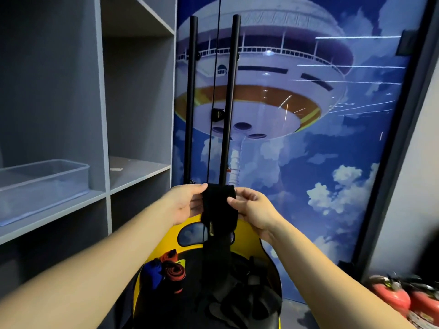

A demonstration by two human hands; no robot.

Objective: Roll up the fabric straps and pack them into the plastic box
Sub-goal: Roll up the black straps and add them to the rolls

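A black fabric strap is held up in front of the chest, its upper part already wound into a thick roll while the loose tail hangs straight down from it, a small metal fitting showing just below the roll. The roll is pinched from one side by the left hand, thumb on top and fingers curled behind, and from the other side by the right hand, whose fingertips press against the roll's edge; both hands are closed round the same strap and nothing else is held. From the length of tail left hanging, the rolling of this strap is judged to be about half done. Below the hands, on the dark seat of a yellow chair, a red and black roll and a blue roll lie touching each other near the seat's left edge, apparently finished, while a heap of dark loose straps lies toward the middle and right of the seat, not yet rolled. The clear plastic box stands on a grey shelf well apart to the left, close to the shelf's front edge, and no strap can be seen inside it. The packing is therefore judged not to have begun: the strap in hand is to be finished, the heap rolled, and all rolls carried across to the box.
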